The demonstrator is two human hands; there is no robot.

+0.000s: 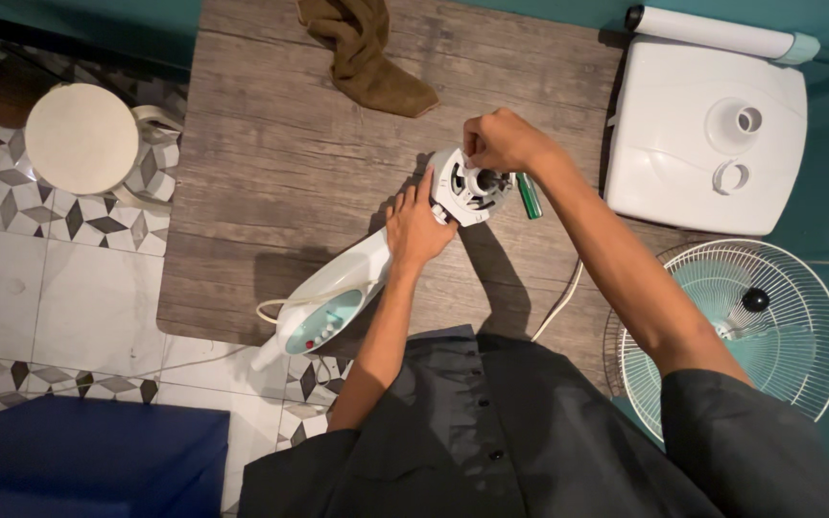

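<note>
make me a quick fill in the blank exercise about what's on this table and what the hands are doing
1. The left hand rests on the neck of the white fan body, which lies on the wooden ____.
2. The right hand grips the top of the round fan ____ housing.
3. A crumpled ____ cloth lies at the far edge of the table.
4. The fan's wire guard lies to the person's ____.

Missing words: table; motor; brown; right

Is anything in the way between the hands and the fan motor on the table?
Nothing visible. The left hand already rests on the fan's neck just below the motor housing, and the right hand is on top of the housing. The green screwdriver lies beside it.
</note>
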